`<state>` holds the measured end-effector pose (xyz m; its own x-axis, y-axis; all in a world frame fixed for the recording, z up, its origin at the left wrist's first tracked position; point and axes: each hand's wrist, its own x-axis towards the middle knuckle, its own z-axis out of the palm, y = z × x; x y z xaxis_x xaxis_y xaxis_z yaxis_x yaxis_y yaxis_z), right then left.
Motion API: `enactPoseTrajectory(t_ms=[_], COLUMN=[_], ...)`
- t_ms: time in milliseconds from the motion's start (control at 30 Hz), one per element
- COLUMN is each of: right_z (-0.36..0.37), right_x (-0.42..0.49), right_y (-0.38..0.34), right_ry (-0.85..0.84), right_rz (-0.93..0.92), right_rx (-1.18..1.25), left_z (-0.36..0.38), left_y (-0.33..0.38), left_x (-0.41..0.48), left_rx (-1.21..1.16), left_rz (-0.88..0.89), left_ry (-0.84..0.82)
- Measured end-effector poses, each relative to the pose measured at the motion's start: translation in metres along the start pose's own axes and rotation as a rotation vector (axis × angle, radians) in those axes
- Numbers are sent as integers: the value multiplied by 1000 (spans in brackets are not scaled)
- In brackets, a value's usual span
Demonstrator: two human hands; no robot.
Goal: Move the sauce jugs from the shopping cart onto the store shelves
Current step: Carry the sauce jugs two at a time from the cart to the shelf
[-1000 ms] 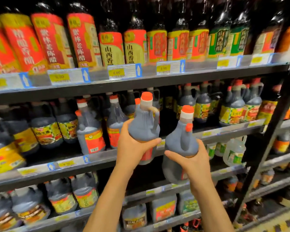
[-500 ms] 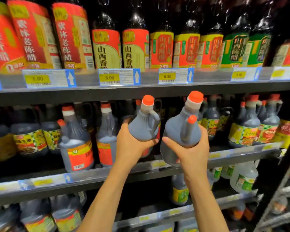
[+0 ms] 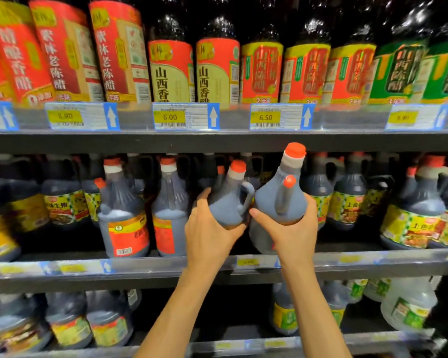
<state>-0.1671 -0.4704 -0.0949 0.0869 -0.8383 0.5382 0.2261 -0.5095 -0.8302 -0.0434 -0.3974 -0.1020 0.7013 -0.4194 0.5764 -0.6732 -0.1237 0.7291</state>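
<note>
I hold two dark sauce jugs with orange caps at the gap in the middle shelf [image 3: 150, 266]. My left hand [image 3: 210, 233] grips the body of the left jug [image 3: 228, 200], its handle pointing right. My right hand [image 3: 292, 233] grips the right jug [image 3: 279, 200], which is larger in view and tilted slightly, its cap just below the upper shelf's front edge [image 3: 217, 142]. The two jugs touch side by side. Both sit above the middle shelf's front rail; whether either base rests on the shelf is hidden by my hands.
Similar red-labelled jugs [image 3: 123, 218] stand just left of the gap, and yellow-labelled jugs [image 3: 414, 215] to the right. Tall vinegar bottles [image 3: 171, 68] fill the upper shelf. More jugs and a clear jug [image 3: 409, 303] sit on the lower shelf. The shopping cart is out of view.
Both hands have carried the jugs up and forward into the middle shelf's gap, and the jugs have come together until they touch. The view has closed in on the shelves.
</note>
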Motion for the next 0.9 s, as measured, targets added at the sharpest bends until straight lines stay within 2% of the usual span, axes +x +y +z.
enactPoseTrajectory(t_ms=[167, 567, 800, 900], right_z=[1, 11, 20, 18], right_x=[4, -6, -2, 9], right_y=[3, 11, 32, 35], right_ry=[-44, -134, -160, -233], right_rz=[23, 48, 213, 289], right_rx=[-30, -62, -64, -46], left_z=[4, 9, 5, 2], left_y=[-5, -9, -16, -19], left_x=[1, 4, 2, 5], left_rx=[22, 40, 10, 33], left_rz=[-27, 52, 23, 45], left_ry=[15, 50, 29, 12])
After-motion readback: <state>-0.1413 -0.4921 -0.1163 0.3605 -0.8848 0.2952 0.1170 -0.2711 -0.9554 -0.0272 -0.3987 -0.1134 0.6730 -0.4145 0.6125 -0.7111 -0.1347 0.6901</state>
